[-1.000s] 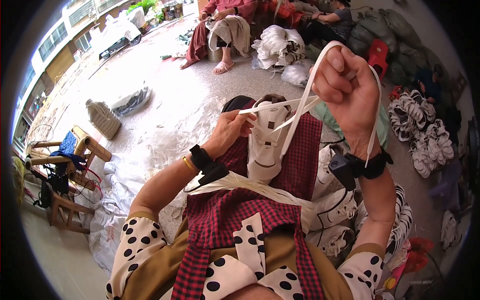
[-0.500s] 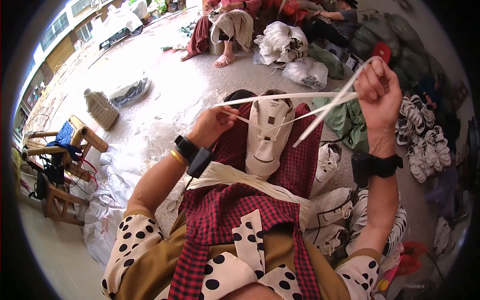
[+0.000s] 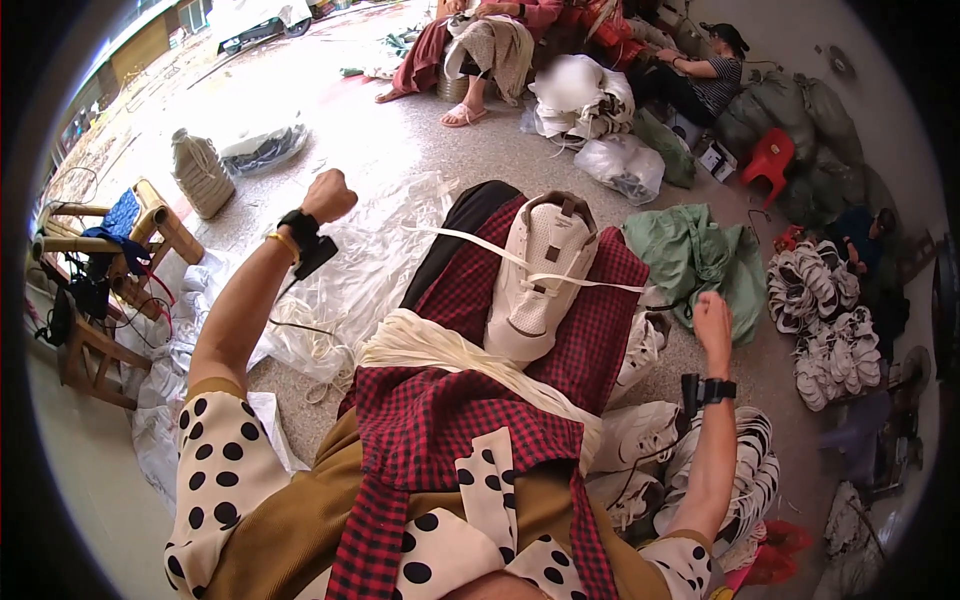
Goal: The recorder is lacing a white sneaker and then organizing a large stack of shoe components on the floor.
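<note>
A cream sneaker [image 3: 540, 270] with a brown-lined collar lies on my checked apron between my thighs, its toe toward me. A flat white shoelace [image 3: 470, 238] runs through its eyelets, one length reaching out left and a shorter one right. My left hand [image 3: 328, 195] is a closed fist stretched out to the far left, above the white plastic sheeting. Out to the right, my right hand [image 3: 713, 320] is also closed, near a green sack [image 3: 690, 250]. I cannot make out whether lace ends are in either fist. A bundle of white laces [image 3: 420, 345] lies across my lap.
More white sneakers [image 3: 635, 435] stand on the floor by my right leg. Others are piled farther right [image 3: 835, 350]. Bamboo stools [image 3: 150, 230] stand at left. Two people sit ahead beside bagged shoes [image 3: 580, 100]; a red stool [image 3: 768, 165] stands by dark sacks.
Both hands have moved outward from the shoe, the left up and left, the right lower. The lace, earlier looped between my hands, now lies shorter and straighter across the shoe.
</note>
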`<state>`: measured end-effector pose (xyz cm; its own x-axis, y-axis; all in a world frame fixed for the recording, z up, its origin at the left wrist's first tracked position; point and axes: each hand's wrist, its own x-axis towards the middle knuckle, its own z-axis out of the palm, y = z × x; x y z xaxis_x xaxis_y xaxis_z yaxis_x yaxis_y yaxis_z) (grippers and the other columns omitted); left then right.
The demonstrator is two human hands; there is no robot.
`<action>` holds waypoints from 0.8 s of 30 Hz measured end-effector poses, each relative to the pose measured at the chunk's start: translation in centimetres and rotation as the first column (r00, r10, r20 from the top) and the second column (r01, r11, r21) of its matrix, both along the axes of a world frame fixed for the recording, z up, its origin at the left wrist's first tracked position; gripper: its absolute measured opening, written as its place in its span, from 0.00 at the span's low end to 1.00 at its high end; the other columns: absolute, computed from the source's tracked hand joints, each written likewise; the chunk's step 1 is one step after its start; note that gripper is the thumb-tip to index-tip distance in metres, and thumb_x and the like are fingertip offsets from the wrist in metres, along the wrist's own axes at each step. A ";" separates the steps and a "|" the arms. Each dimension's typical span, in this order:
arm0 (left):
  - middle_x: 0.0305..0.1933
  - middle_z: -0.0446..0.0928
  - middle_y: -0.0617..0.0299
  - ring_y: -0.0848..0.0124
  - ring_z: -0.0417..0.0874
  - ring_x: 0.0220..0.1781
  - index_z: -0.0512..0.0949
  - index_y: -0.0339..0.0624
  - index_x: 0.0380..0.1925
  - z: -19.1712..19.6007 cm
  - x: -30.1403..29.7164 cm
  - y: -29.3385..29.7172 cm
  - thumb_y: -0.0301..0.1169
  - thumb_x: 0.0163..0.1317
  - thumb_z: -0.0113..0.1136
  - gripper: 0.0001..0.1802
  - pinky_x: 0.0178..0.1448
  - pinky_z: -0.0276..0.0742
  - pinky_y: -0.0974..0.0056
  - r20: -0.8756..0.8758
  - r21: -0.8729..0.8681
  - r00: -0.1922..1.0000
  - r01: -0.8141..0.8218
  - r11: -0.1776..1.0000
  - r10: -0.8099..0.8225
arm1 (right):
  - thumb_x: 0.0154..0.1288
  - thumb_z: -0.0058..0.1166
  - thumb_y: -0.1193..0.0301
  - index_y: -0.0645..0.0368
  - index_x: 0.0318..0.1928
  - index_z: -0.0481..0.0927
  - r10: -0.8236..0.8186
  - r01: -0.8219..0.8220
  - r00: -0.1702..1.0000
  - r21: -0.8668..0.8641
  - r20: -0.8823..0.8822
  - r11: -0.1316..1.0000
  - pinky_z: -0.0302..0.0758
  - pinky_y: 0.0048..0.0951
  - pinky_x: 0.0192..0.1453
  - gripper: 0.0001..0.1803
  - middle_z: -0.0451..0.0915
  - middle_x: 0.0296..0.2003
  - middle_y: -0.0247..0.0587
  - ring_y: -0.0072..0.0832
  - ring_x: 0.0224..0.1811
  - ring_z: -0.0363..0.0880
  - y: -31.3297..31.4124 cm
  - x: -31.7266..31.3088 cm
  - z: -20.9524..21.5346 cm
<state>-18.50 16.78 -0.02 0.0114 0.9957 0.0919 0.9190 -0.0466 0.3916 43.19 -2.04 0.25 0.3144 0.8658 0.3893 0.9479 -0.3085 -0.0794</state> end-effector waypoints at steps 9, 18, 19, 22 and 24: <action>0.37 0.74 0.57 0.58 0.78 0.42 0.73 0.40 0.37 1.5 16.8 -8.8 0.21 0.48 0.59 0.13 0.46 0.76 0.59 0.191 0.504 0.413 0.737 0.450 -0.890 | 0.52 0.56 0.79 0.60 0.42 0.71 0.786 -0.775 0.611 0.134 -0.093 0.618 0.70 0.41 0.45 0.15 0.74 0.38 0.46 0.44 0.43 0.76 -0.2 -19.0 3.8; 0.31 0.69 0.58 0.60 0.78 0.30 0.73 0.43 0.39 2.1 12.6 -6.2 0.24 0.53 0.58 0.12 0.33 0.77 0.58 -0.367 0.385 0.387 0.891 0.241 -0.846 | 0.62 0.47 0.75 0.57 0.36 0.75 0.843 -0.845 0.534 0.017 0.067 0.535 0.77 0.37 0.32 0.04 0.77 0.28 0.43 0.40 0.32 0.81 -0.2 -13.5 2.6; 0.33 0.71 0.58 0.60 0.79 0.31 0.74 0.42 0.40 2.4 10.9 -5.6 0.22 0.53 0.57 0.13 0.34 0.78 0.58 -0.381 0.412 0.419 0.875 0.254 -0.824 | 0.61 0.46 0.75 0.58 0.35 0.75 0.816 -0.821 0.569 0.008 0.099 0.572 0.78 0.38 0.33 0.04 0.76 0.28 0.43 0.41 0.32 0.80 -0.7 -11.7 2.8; 0.40 0.78 0.57 0.57 0.81 0.39 0.77 0.42 0.42 3.1 4.2 -3.9 0.19 0.56 0.54 0.13 0.42 0.80 0.58 -0.239 0.458 0.611 0.756 0.467 -0.755 | 0.62 0.46 0.74 0.60 0.39 0.77 0.723 -0.727 0.677 -0.027 0.135 0.686 0.78 0.40 0.37 0.08 0.80 0.35 0.48 0.44 0.37 0.81 -3.2 -4.6 4.8; 0.44 0.79 0.55 0.55 0.81 0.44 0.77 0.41 0.43 4.1 -1.8 -2.8 0.18 0.58 0.52 0.13 0.47 0.80 0.57 -0.435 0.448 0.718 0.696 0.562 -0.543 | 0.63 0.46 0.74 0.61 0.40 0.78 0.593 -0.600 0.776 -0.037 0.214 0.799 0.77 0.41 0.39 0.09 0.80 0.36 0.51 0.46 0.38 0.81 -6.1 0.2 6.4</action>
